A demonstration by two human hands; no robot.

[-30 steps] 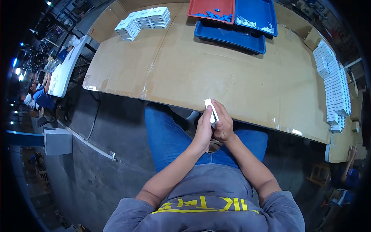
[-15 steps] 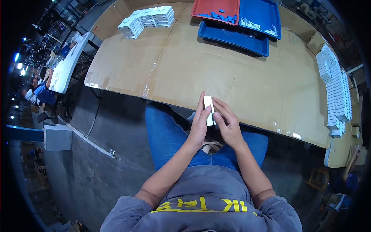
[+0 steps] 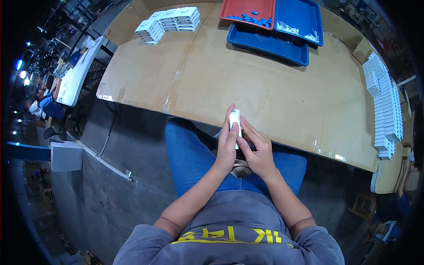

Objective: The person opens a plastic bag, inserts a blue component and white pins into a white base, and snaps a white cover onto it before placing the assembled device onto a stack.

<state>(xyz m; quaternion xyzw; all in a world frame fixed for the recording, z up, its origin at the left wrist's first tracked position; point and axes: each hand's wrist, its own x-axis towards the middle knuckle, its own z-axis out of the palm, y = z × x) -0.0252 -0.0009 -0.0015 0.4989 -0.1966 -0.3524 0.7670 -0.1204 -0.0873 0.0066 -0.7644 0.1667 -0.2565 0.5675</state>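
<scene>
A small white oblong plastic piece (image 3: 235, 118) is held between both hands at the table's front edge, above my lap. My left hand (image 3: 227, 143) grips its left side, the thumb lying along its face. On the other side, my right hand (image 3: 258, 152) presses the piece's right edge and lower part with its thumb and fingers. The palms hide part of its lower end, and its exact kind cannot be made out.
Stacked white boxes (image 3: 168, 21) stand at the back left; more white pieces (image 3: 385, 106) are stacked along the right. A red tray (image 3: 247, 8) holds small blue parts, a blue tray (image 3: 300, 13) white sticks. Another blue tray (image 3: 267, 46) lies before them. Co-workers sit at both sides.
The white piece has turned, showing more of its broad face. My right hand has shifted left and closed in on it, its thumb now against the lower part.
</scene>
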